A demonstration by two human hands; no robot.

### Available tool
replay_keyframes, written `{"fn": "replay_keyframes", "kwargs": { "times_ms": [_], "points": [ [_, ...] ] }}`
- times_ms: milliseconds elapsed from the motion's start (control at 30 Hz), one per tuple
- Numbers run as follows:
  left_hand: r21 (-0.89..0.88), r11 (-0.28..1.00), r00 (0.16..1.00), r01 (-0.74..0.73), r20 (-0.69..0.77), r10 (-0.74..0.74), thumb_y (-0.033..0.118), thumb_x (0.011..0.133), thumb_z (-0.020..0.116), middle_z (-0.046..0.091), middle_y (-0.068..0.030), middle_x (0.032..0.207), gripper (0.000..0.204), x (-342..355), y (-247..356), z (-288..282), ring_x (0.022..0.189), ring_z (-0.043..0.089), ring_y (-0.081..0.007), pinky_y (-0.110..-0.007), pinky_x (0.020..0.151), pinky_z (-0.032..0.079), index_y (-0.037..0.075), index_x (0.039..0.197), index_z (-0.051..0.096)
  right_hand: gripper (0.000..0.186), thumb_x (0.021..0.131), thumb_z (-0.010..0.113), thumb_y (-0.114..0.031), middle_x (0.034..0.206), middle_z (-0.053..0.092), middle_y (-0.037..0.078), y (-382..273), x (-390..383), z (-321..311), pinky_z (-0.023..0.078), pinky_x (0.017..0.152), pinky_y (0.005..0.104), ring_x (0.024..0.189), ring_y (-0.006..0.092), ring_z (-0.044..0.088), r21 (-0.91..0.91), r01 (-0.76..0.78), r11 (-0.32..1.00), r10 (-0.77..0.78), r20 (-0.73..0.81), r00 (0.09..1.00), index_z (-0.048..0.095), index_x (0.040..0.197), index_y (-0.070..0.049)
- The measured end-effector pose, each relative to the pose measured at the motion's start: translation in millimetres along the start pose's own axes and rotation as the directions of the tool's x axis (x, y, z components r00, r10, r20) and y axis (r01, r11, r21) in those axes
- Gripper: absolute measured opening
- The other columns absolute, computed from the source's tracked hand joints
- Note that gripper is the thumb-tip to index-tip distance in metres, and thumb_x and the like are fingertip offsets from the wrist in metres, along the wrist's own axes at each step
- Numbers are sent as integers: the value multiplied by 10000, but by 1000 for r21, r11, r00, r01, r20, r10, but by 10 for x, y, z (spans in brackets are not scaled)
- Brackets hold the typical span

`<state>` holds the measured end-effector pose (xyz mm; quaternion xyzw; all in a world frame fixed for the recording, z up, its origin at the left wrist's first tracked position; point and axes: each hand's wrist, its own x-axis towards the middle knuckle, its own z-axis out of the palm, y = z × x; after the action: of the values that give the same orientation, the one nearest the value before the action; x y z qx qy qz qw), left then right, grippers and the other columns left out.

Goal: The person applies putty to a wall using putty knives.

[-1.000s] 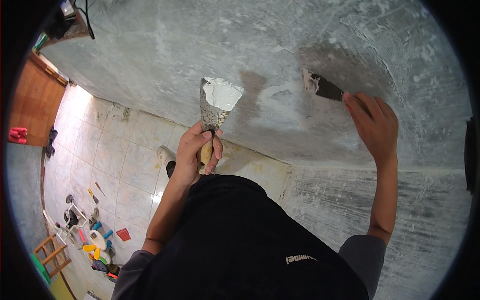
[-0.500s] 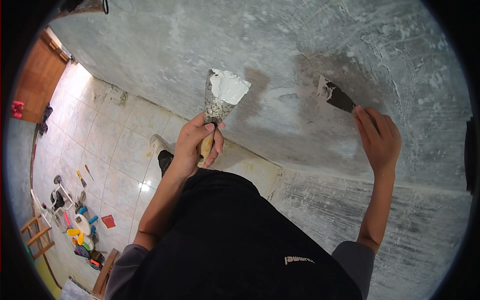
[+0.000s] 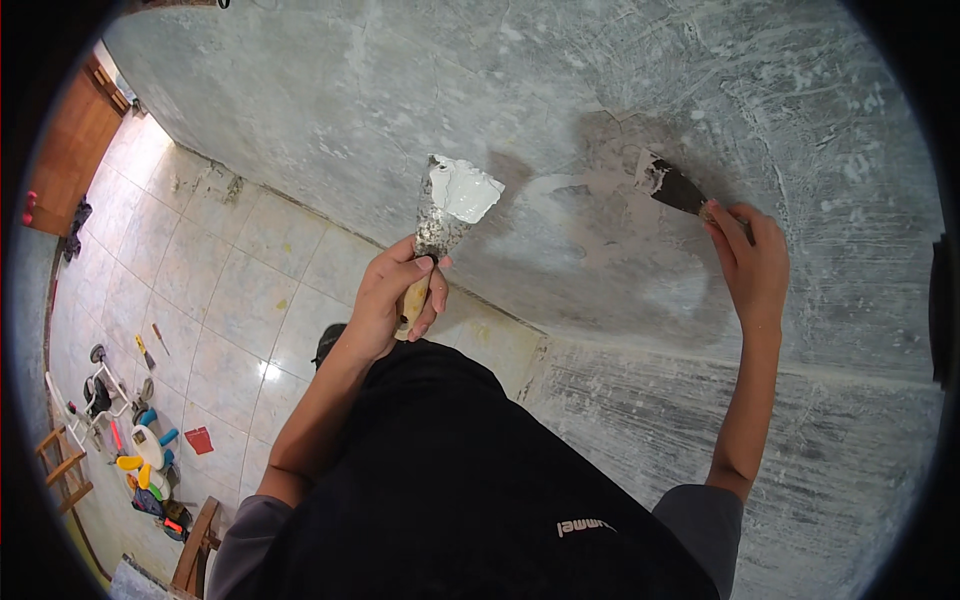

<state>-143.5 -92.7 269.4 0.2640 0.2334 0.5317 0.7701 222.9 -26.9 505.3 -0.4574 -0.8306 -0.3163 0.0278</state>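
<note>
Head view: on the left, the left hand (image 3: 400,297) grips a wide, speckled steel scraper with a pale handle (image 3: 437,230), its blade heaped with white paste (image 3: 466,190), plenty left, it seems. Right, the right hand (image 3: 748,255) pinches a dark-bladed scraper (image 3: 677,190) at the mottled grey wall (image 3: 380,110). Pale smears (image 3: 560,186) look spread already; the rough ridge (image 3: 768,150) farther right seems uncovered.

Wide putty knife (image 3: 436,228), loaded with white paste (image 3: 463,188), in left grip (image 3: 385,297). Right of it: right grip (image 3: 755,262) holding dark-bladed putty knife (image 3: 679,190) at gray wall (image 3: 350,130). Lower left of wide putty knife: red flat piece (image 3: 199,440) on tiled floor (image 3: 238,315).
</note>
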Motion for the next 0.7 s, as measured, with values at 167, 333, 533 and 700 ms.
{"fn": "replay_keyframes", "kwargs": {
  "times_ms": [167,333,533,700],
  "points": [
    [-43,998,998,41,48,-39,200,1044,479,631,-103,698,256,18,-75,-59,397,461,-120,-248,378,357,-23,1133,568,342,821,825,-129,1040,693,22,-39,-78,-194,490,742,369,861,229,632,59,157,986,-154,-52,987,738,1151,-115],
    [-54,998,998,14,63,-10,204,1044,480,623,-100,691,253,120,-230,52,391,457,-116,-245,372,357,-22,1128,558,335,837,817,-157,1094,671,42,-95,115,-148,504,735,379,859,250,639,98,169,981,-173,26,985,722,1158,-129],
    [-90,996,999,-13,39,16,213,1047,469,620,-104,691,254,168,-474,155,392,459,-126,-252,366,352,-10,1139,548,316,865,806,-224,1196,616,67,-88,243,95,530,683,398,800,269,652,60,174,983,-176,37,984,707,1156,-152],
    [-93,989,993,-112,33,115,249,1051,477,620,-102,695,268,462,-801,241,389,458,-126,-253,362,353,9,1147,546,296,874,802,-248,1169,611,57,7,257,233,533,667,394,785,255,659,-39,292,956,-294,-83,952,709,1145,-176]
  ]
}}
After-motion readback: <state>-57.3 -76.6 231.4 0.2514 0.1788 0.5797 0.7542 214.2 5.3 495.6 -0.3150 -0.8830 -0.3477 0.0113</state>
